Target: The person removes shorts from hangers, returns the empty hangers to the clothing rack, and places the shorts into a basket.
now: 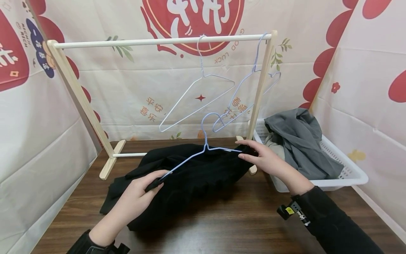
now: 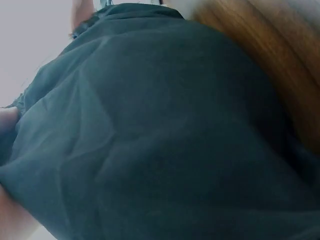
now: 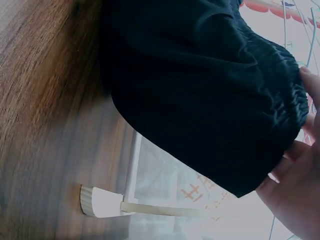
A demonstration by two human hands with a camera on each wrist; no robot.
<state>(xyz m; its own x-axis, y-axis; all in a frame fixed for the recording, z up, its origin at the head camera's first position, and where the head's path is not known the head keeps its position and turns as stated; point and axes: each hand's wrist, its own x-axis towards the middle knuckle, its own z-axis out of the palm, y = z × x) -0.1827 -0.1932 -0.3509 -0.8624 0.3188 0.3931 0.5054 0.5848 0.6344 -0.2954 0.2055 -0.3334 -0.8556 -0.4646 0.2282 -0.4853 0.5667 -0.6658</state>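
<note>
A black garment with a gathered elastic waistband, its kind not fully visible, hangs between both hands over the table. A light blue hanger lies along its top edge, hook upward, and the hanger's two ends disappear at the cloth. My left hand pinches the waistband at the hanger's left end between thumb and fingers. At the other end my right hand grips the waistband, thumb and fingers around the fabric. Dark cloth fills most of the left wrist view.
Behind the garment stands a wooden rack with a white rail. From it hang a white hanger and a blue hanger, close to the held hanger's hook. On the right, a white basket holds a grey garment.
</note>
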